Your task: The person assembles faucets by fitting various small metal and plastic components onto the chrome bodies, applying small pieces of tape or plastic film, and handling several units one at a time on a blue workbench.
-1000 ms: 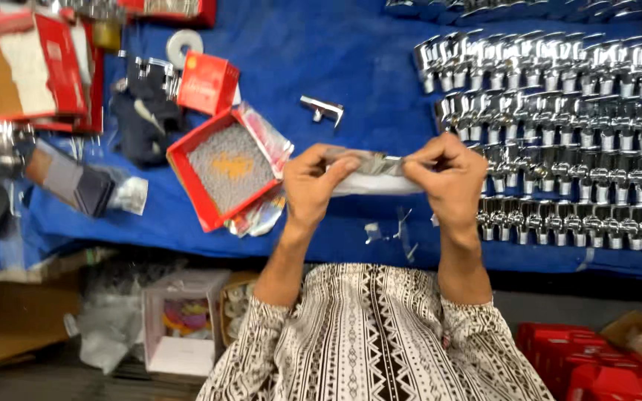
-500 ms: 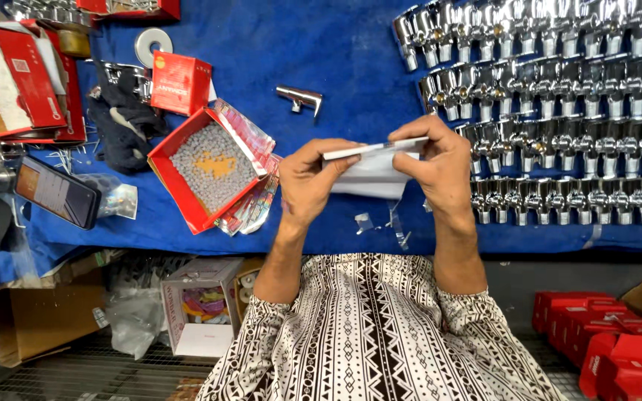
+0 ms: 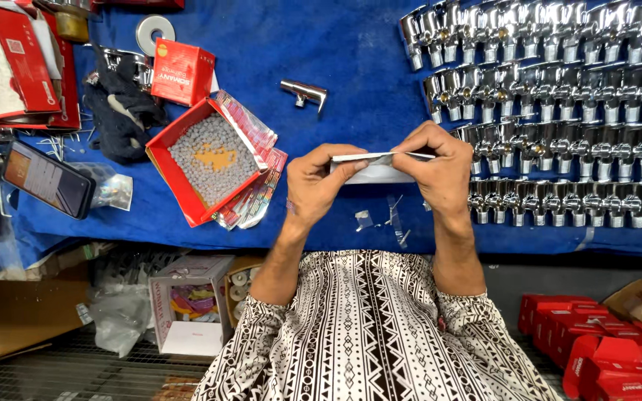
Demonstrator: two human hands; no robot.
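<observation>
Blue cloth covers the bench (image 3: 351, 82), with rows of chrome valves (image 3: 559, 111) laid out at the right and a single valve (image 3: 305, 92) lying apart near the middle. A small flat packet (image 3: 380, 167) is held above the cloth between both hands: the left hand (image 3: 319, 186) is pinched on its left end, the right hand (image 3: 440, 174) is closed on its right edge. An open red box (image 3: 213, 167) of small white pieces is set just left of the left hand; a phone (image 3: 47, 178) lies farther left. The packet appears to be at the opening or flattening stage; a firm pinch at both ends would be called for.
</observation>
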